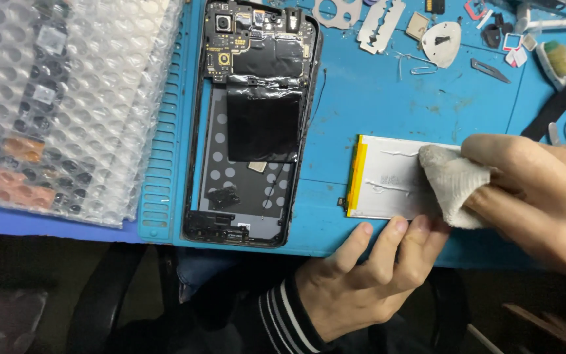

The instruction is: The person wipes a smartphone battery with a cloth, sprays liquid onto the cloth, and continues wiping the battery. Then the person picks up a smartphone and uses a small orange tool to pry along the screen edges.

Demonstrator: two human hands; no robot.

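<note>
A flat silver phone battery (384, 177) with a yellow strip along its left edge lies on the blue work mat (375, 98). My left hand (361, 275) rests at the mat's near edge, three fingertips pressed against the battery's lower edge. My right hand (538, 196) comes in from the right, pinching a wad of white cloth (453, 183) down onto the battery's right half. To the left lies an opened phone body (250, 124), back cover off, circuit board at the top and black tape across the battery bay.
Sheets of bubble wrap (60, 105) cover parts at the left. Along the mat's far edge lie razor blades (380, 23), a white pick (441, 43), a scalpel blade (490, 70), a paper clip, small brushes (561, 59) and other small tools.
</note>
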